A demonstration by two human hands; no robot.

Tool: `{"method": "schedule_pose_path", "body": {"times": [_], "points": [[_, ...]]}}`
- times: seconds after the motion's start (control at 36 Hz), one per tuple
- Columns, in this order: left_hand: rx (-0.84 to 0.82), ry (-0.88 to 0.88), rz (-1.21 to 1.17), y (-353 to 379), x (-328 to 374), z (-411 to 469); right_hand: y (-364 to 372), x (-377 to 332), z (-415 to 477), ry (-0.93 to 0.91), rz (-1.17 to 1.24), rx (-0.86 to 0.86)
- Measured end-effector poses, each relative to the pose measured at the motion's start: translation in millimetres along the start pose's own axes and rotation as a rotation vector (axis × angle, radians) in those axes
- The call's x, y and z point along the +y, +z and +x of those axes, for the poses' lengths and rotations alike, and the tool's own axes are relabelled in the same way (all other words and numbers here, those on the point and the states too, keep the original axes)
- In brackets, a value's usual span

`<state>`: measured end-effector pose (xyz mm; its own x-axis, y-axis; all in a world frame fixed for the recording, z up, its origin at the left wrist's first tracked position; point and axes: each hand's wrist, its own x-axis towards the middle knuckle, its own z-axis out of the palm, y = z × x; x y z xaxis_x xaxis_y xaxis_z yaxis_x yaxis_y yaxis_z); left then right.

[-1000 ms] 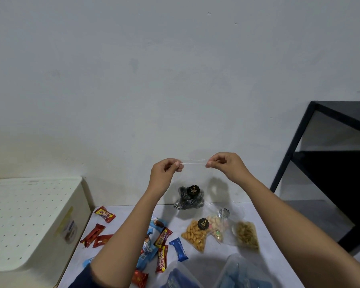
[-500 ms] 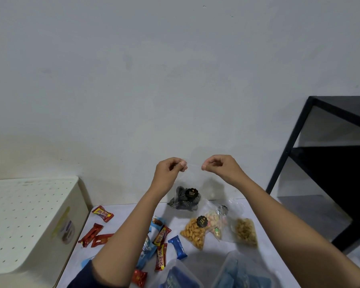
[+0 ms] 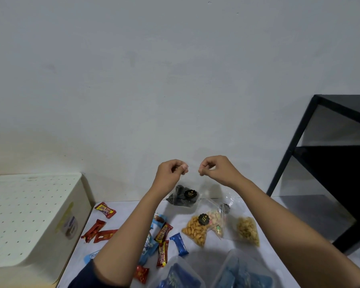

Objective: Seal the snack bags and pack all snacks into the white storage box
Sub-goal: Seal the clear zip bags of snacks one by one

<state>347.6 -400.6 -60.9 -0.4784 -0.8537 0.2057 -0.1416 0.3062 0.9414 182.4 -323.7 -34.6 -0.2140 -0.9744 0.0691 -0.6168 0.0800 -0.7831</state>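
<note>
where the table (image 3: 178, 215) lies nearest, two clear tubs of blue packets (image 3: 243, 275) are seen, and beyond them loose wrapped candy bars (image 3: 163, 232) and clear bags of nuts and mixed snacks (image 3: 195, 230) are spread over the top. further back, a clear bag of dark snacks (image 3: 182, 198) is held up, its thin top strip pinched between the curled thumb and fingers of the left hand (image 3: 170, 171) and of the right hand (image 3: 214, 168), which are set close together. the white storage box (image 3: 29, 215) is seen at the left just beside the table, and a black shelf frame (image 3: 299, 142) at the right against the wall.
</note>
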Motion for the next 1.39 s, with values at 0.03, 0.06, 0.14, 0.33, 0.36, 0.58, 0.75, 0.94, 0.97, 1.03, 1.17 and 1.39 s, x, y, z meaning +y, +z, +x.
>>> {"method": "schedule_pose_path", "body": {"times": [0.03, 0.06, 0.14, 0.33, 0.36, 0.58, 0.75, 0.94, 0.97, 1.03, 1.17, 1.39], "points": [[-0.004, -0.003, 0.004, 0, -1, 0, 0, 1, 1, 0.002, -0.011, -0.003], [-0.008, -0.007, 0.004, 0, -2, -1, 1, 2, 1, 0.004, -0.020, -0.006], [-0.013, -0.017, -0.003, -1, -6, -2, 2, 4, 2, 0.009, -0.037, -0.023], [0.018, -0.030, -0.024, -4, -11, -3, 0, 4, -2, 0.029, 0.029, -0.080], [0.026, -0.029, -0.021, -6, -12, -3, -1, 6, -3, 0.037, 0.036, -0.075], [0.032, -0.037, -0.043, -4, -12, -5, 1, 11, -3, 0.031, 0.003, 0.003], [0.041, -0.025, -0.040, -5, -13, -5, -2, 12, -2, 0.012, 0.028, 0.014], [0.034, -0.030, -0.036, -11, -17, -5, -8, 20, -7, 0.050, 0.046, -0.080], [0.016, -0.034, -0.036, -10, -18, -6, -8, 21, -7, 0.048, 0.030, -0.079], [-0.007, -0.035, -0.052, -10, -20, -7, -7, 22, -8, 0.052, 0.023, -0.072], [-0.036, -0.015, -0.082, -14, -22, -8, -5, 25, -8, 0.086, 0.074, -0.100], [-0.101, 0.007, -0.010, -24, -21, -4, 7, 21, -5, 0.045, 0.096, -0.160]]}}
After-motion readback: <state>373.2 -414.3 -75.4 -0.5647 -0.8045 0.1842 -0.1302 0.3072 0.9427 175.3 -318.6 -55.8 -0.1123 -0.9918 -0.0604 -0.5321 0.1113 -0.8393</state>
